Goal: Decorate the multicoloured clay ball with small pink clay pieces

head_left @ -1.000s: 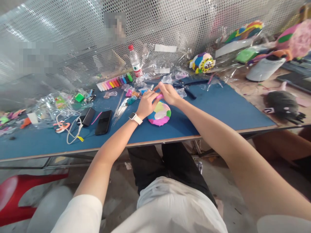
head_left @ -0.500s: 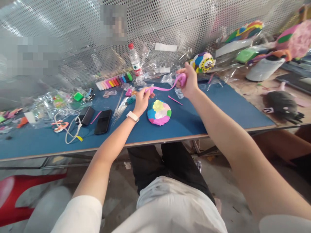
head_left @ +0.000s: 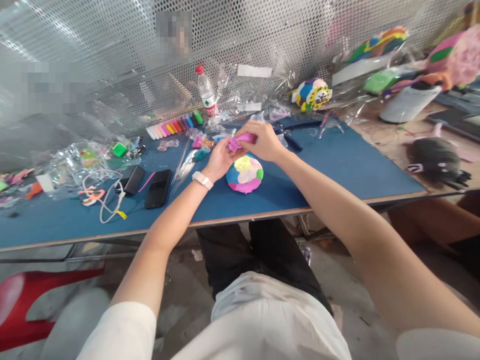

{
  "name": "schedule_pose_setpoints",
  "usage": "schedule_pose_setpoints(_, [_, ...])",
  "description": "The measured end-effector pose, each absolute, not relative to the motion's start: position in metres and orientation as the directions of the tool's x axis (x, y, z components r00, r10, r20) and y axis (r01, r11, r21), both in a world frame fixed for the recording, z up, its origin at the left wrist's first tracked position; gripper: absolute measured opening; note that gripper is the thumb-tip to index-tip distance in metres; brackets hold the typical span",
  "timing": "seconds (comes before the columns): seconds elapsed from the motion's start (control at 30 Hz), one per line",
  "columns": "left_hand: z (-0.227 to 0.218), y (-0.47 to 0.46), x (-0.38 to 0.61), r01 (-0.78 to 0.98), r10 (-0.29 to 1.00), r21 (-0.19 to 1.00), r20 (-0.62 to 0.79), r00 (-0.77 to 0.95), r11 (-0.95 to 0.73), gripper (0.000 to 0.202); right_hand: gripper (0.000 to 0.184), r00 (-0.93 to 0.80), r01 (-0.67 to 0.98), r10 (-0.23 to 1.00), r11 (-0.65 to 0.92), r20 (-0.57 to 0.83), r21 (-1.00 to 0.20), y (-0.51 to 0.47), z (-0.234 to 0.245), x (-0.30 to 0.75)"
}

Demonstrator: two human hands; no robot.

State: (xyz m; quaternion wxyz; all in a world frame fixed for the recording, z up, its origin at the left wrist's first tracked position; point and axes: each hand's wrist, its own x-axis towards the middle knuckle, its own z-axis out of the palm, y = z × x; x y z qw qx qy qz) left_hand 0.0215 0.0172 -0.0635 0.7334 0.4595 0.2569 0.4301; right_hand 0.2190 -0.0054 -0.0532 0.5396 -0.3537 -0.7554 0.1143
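The hands have come together, and the pink clay (head_left: 242,141) drawn out between them is now bunched.
With the strand gathered up, the work in hand looks like folding or kneading. The right hand (head_left: 267,141) pinches the clay from above; the left hand (head_left: 220,159) lies palm up with its fingers at the lump's left end, though I cannot tell whether they grip. The clay is held above the blue tabletop (head_left: 326,175), just beyond the multicoloured disc (head_left: 245,175). Behind stands a capped bottle (head_left: 207,94), its fill unclear. At left, clear plastic packaging (head_left: 67,162) lies among coloured pieces; which are inside it I cannot tell.
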Motion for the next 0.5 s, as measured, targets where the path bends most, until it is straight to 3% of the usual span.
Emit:
schedule_pose_setpoints(0.1, [-0.068,0.019,0.023,-0.394,0.879,0.911,0.089,0.468,0.118,0.022,0.018,-0.215,0.495,0.628,0.73,0.748,-0.47,-0.009,-0.05,0.22])
schedule_pose_setpoints(0.23, [-0.071,0.023,0.023,-0.382,0.904,0.923,0.192,0.382,-0.035,0.022,0.02,-0.198,0.522,0.641,0.709,0.741,-0.474,-0.007,-0.052,0.22])
schedule_pose_setpoints(0.37, [-0.07,0.03,0.019,-0.364,0.908,0.921,0.266,0.324,-0.14,0.026,0.032,-0.178,0.464,0.687,0.69,0.704,-0.556,-0.003,-0.056,0.221])
schedule_pose_setpoints(0.5, [-0.073,0.035,0.016,-0.364,0.875,0.911,0.328,0.356,-0.194,0.023,0.05,-0.274,0.272,0.776,0.63,0.569,-0.727,0.0,-0.061,0.217])
